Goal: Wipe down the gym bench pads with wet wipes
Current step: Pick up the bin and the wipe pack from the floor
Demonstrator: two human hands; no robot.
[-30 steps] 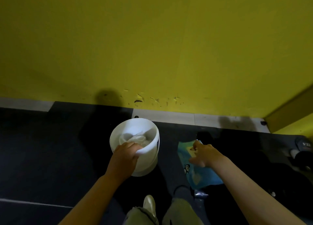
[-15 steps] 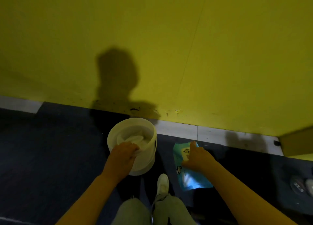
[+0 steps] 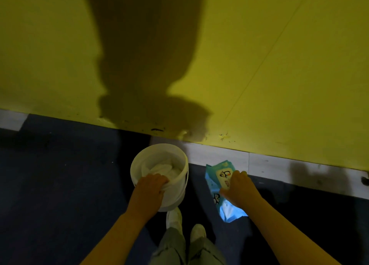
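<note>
The left hand [image 3: 148, 186] is gripping the round white plastic bucket's [image 3: 180, 181] rim; the right hand [image 3: 237, 187] is pinching the blue soft wet-wipe pack [image 3: 216, 175] beside it. Lifting both level keeps the used wipes inside.

The right hand [image 3: 238, 188] covers the middle of the wipes pack [image 3: 221, 176]; its print is too small to read.

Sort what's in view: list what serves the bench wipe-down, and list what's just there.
For the job:
wet wipes pack, held by the right hand
white bucket, rim gripped by the left hand
white cloth inside it

Just there:
yellow wall
dark floor
shoes
</note>
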